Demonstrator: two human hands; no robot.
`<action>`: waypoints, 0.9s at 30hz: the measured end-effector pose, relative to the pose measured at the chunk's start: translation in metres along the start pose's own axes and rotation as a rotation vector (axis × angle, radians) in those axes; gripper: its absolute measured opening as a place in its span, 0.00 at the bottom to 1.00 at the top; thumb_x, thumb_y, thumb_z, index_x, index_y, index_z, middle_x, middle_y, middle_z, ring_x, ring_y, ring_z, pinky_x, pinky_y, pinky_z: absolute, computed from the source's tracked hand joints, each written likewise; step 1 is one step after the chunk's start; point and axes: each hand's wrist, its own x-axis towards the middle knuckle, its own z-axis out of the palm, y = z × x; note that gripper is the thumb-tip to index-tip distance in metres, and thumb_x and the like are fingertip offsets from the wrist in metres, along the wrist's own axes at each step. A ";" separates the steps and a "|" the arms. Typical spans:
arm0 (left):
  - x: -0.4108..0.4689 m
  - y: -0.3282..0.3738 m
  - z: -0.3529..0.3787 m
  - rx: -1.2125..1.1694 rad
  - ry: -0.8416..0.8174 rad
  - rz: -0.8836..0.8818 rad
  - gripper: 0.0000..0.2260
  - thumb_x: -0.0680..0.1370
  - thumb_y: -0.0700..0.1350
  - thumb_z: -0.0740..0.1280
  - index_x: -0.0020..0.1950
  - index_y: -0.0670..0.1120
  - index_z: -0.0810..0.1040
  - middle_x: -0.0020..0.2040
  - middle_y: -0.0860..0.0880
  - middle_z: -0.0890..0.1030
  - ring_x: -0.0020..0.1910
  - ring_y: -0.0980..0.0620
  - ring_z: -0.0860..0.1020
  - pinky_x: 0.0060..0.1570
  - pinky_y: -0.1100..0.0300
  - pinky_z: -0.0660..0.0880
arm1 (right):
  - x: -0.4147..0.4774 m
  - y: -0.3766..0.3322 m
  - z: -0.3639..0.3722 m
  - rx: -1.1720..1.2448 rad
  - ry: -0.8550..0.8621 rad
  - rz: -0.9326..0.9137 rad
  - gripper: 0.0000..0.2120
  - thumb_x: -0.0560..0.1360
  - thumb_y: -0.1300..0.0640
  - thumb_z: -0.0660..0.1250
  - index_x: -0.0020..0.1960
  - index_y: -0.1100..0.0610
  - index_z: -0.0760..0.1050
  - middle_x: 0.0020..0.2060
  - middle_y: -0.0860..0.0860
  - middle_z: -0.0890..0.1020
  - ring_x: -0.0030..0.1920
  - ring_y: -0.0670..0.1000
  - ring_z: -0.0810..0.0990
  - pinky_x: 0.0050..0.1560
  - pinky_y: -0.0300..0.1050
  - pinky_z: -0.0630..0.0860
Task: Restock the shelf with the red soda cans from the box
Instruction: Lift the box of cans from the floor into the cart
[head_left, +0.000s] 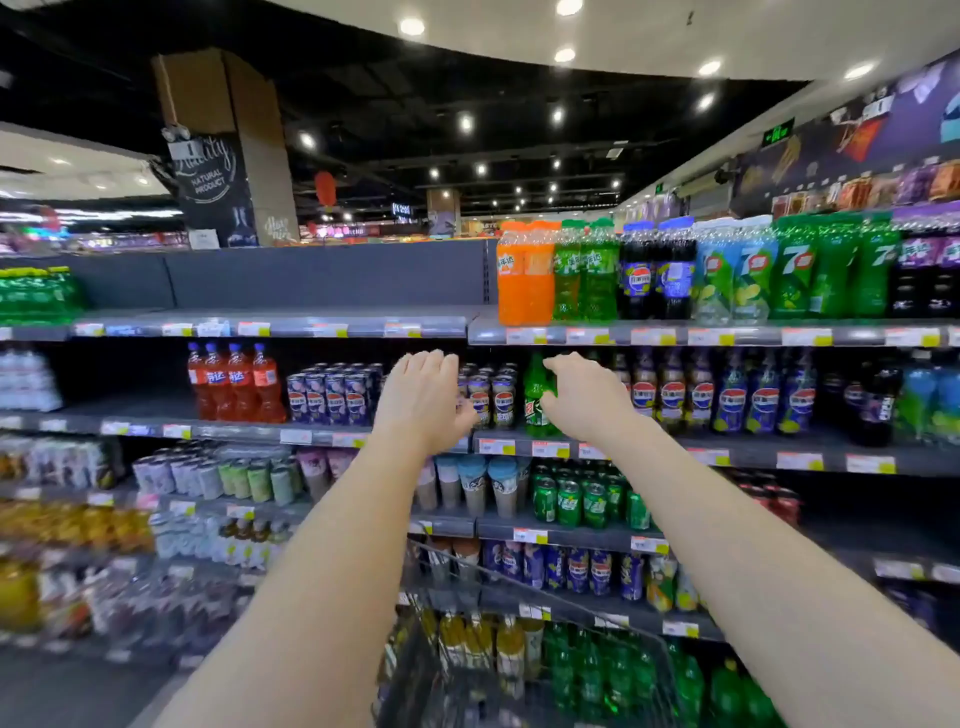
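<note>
We're reaching both hands toward second shelf (519, 446), left hand (423, 397) and right hand (584, 395) spread, empty, probably clearing space. Red cans (769, 501) sitting lower right; box not showing.

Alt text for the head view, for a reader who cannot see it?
Two bare hands, left hand and right hand, reach empty toward a supermarket drinks shelf of blue cans and a green bottle. A wire cart stands below; red cans sit lower right.
</note>
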 end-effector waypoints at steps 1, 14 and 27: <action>-0.009 -0.004 0.007 -0.002 -0.067 -0.024 0.27 0.78 0.57 0.62 0.71 0.42 0.72 0.65 0.44 0.78 0.65 0.43 0.75 0.69 0.49 0.69 | -0.002 -0.006 0.013 -0.009 -0.035 0.010 0.25 0.79 0.54 0.63 0.76 0.54 0.69 0.73 0.56 0.73 0.69 0.58 0.75 0.59 0.55 0.77; -0.170 -0.143 0.081 -0.021 -0.468 -0.307 0.24 0.78 0.58 0.64 0.69 0.44 0.72 0.62 0.44 0.78 0.61 0.42 0.77 0.56 0.49 0.75 | -0.032 -0.157 0.200 0.101 -0.395 -0.201 0.16 0.80 0.52 0.64 0.64 0.58 0.74 0.67 0.58 0.75 0.65 0.59 0.76 0.56 0.54 0.78; -0.322 -0.404 0.094 0.089 -0.596 -0.548 0.27 0.79 0.60 0.64 0.71 0.45 0.70 0.65 0.44 0.76 0.63 0.41 0.75 0.61 0.48 0.73 | -0.027 -0.457 0.338 0.255 -0.588 -0.402 0.17 0.80 0.54 0.63 0.67 0.58 0.72 0.57 0.55 0.79 0.52 0.59 0.80 0.46 0.54 0.81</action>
